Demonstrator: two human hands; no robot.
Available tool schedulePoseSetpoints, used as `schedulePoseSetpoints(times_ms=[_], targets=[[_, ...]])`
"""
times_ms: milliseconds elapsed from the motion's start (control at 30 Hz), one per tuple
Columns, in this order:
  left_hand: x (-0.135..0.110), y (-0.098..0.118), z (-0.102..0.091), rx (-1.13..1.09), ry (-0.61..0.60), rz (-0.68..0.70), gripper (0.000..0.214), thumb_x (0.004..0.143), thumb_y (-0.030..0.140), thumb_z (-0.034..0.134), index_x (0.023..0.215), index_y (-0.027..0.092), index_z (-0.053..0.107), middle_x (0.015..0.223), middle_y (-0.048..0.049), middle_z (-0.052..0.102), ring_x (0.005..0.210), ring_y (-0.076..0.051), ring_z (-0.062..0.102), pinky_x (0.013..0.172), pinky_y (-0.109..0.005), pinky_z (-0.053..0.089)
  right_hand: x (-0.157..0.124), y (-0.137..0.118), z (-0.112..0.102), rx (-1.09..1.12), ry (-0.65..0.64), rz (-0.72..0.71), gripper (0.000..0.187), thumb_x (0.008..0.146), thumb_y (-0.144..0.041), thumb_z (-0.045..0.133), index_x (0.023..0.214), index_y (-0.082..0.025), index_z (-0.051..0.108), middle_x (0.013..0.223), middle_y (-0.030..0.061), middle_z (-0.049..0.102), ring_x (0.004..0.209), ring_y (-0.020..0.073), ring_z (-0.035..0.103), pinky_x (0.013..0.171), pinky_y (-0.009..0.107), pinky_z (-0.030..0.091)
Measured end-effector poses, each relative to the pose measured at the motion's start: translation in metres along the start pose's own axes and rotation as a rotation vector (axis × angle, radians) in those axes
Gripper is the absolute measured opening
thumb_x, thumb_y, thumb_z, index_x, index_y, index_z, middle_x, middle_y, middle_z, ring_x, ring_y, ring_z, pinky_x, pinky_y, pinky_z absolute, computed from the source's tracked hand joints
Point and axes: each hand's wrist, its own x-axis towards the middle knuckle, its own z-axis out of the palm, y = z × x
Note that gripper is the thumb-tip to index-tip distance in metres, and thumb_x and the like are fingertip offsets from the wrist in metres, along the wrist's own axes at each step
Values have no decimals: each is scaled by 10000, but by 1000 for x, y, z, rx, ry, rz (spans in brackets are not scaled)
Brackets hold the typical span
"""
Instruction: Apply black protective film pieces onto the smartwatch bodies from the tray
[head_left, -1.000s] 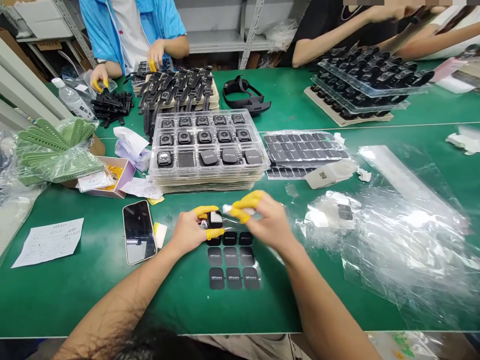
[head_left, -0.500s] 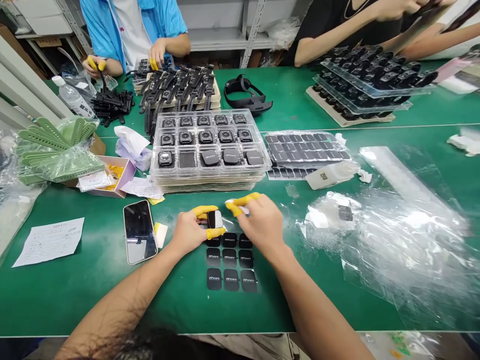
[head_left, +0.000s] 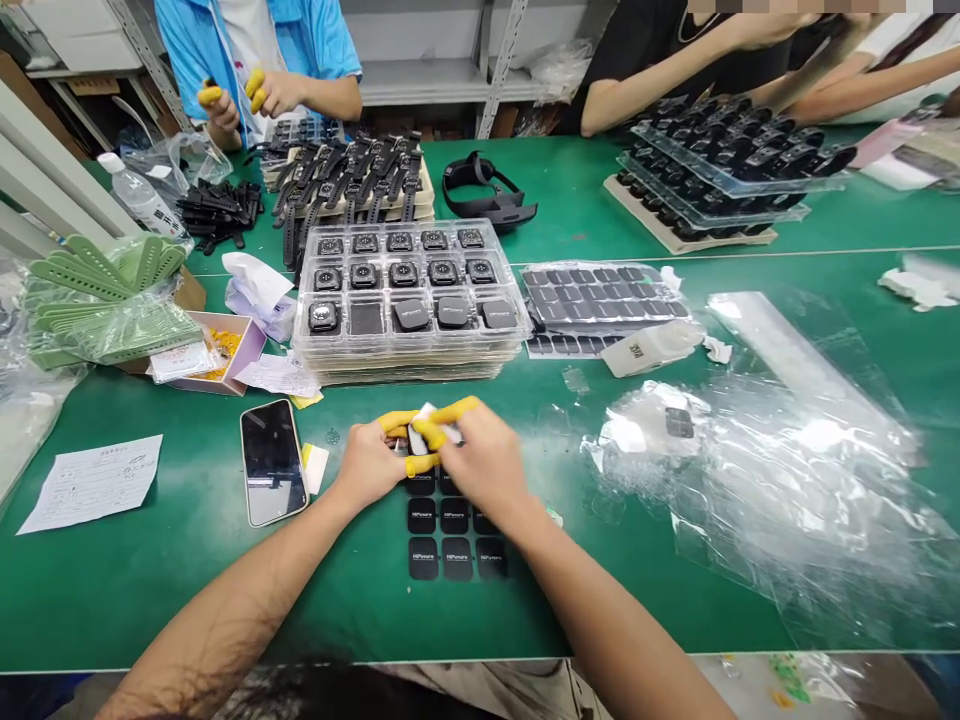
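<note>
Your left hand (head_left: 369, 468) pinched the watch body (head_left: 415, 445), your right hand (head_left: 480, 462) clamped a white scrap (head_left: 426, 413) against it, both just over the black sticker sheet (head_left: 450, 550).

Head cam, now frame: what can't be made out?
All head view.
- Watch body in left hand: face covered by right hand.
- White piece pinched by right fingertips: too small, blurred.
- Sticker sheet: top row under both hands; print too small.
- Paper note: writing too small.
</note>
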Motion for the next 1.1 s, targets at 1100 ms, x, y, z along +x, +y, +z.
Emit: schedulePoseSetpoints(times_ms=[1100], targets=[[-9, -5, -5, 333, -138, 518, 414, 745, 352, 990, 1136, 280, 873, 1142, -75, 883, 1041, -293, 855, 1049, -447, 684, 0, 4, -24, 32, 79, 11, 274, 897, -75, 509, 1001, -248, 694, 1046, 68, 760, 846, 226, 689, 736, 352, 511]])
